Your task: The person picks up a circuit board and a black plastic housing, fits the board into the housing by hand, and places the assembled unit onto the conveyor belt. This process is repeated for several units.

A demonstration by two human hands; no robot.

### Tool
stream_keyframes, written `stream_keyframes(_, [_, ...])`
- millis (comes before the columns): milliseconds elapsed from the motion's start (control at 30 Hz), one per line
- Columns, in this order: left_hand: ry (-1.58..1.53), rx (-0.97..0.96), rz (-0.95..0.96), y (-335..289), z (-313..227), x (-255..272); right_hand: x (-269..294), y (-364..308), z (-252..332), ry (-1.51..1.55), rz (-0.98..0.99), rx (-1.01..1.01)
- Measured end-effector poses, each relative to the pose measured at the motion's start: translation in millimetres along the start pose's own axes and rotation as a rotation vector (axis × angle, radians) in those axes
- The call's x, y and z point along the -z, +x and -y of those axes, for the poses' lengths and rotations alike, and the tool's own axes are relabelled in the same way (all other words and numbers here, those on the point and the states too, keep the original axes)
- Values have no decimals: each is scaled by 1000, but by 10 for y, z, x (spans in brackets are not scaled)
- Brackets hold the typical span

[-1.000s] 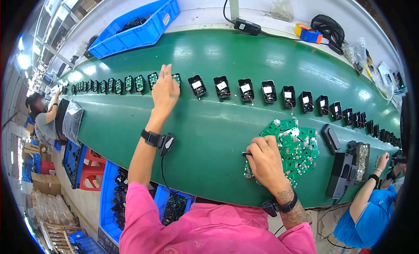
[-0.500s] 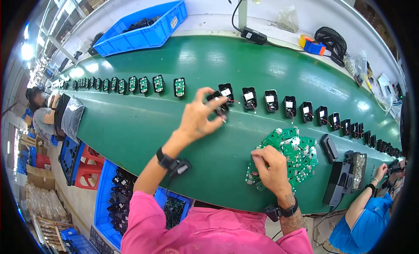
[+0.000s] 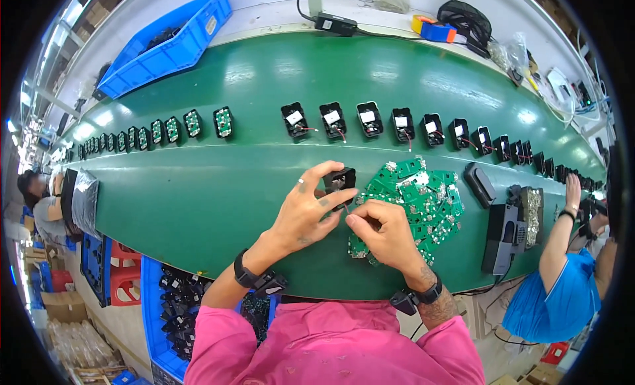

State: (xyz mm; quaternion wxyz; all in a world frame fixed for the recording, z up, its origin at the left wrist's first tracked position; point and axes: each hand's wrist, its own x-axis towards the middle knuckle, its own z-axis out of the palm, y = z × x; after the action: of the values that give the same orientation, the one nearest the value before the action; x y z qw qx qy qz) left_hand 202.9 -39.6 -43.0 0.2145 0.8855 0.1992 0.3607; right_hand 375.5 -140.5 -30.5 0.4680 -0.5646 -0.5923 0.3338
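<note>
A black plastic housing [image 3: 341, 178] is gripped by my left hand [image 3: 299, 213], just above the green table near the middle. My right hand [image 3: 389, 231] is pinched close to the housing's near edge; what sits between its fingertips is too small to make out. Right beside that hand spreads a loose pile of green circuit boards [image 3: 426, 198]. Beyond my hands runs a row of open black housings [image 3: 403, 124], several with white labels and thin red wires. To the left the row continues with housings holding green boards [image 3: 223, 122].
A blue bin [image 3: 165, 51] with dark parts stands at the far left. A grey-black device [image 3: 501, 243] and a black handset-like piece [image 3: 479, 184] lie right of the boards. A co-worker in blue [image 3: 552, 296] reaches in at the right. Another blue bin [image 3: 153, 312] is below the table edge.
My left hand has brought the housing from the row toward me. My right hand has moved left from the boards to meet it. The view has shifted too.
</note>
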Motion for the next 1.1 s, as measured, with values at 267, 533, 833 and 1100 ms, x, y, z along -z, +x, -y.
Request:
stream_keyframes(267, [-444,190,131,-68,-60,-48,150,-18,-64,395,-4,-225])
stream_keyframes(533, [-398,357,5,-89,-27,-64,271,-38,-81,682,92,-251])
stream_keyframes(833, [-341,276,59,-101,-129,-178,194,-41,-53,464,178,-216])
stream_keyframes(1100, [-359,270,46,-111,-125,-175,202,-22,-136,541,28,-256])
